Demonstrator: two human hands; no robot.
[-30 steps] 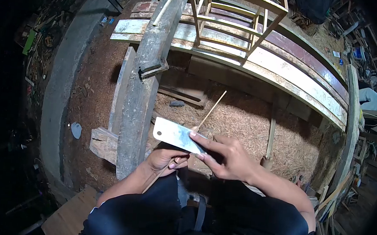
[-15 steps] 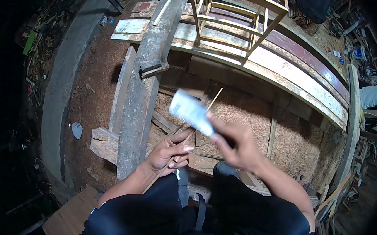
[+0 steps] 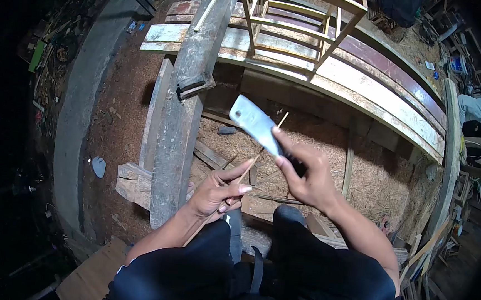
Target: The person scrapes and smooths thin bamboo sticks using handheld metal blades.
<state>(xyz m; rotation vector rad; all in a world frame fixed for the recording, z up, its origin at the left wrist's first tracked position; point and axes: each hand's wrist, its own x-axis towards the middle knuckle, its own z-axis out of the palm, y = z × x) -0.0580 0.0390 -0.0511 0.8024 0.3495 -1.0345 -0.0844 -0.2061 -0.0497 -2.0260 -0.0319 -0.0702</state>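
Note:
My left hand (image 3: 218, 194) is closed around a thin wooden stick (image 3: 249, 168), which slants from my lap up to the right. My right hand (image 3: 310, 177) grips a broad metal blade (image 3: 255, 121) with a hole near its far corner. Its handle is hidden in my fingers. The blade lies over the upper part of the stick, whose tip shows just beyond the blade's edge. Whether blade and stick touch, I cannot tell.
A thick grey beam (image 3: 178, 123) runs lengthwise at the left. Across the back lie long boards (image 3: 367, 95) bearing a slatted wooden frame (image 3: 294, 26). Wood shavings and offcuts cover the ground. Part of a person in light clothing (image 3: 477, 113) shows at the far right.
My right hand has lifted the blade up and away from my left hand, turning it more steeply. My left hand still holds the stick, with its fingers now in view.

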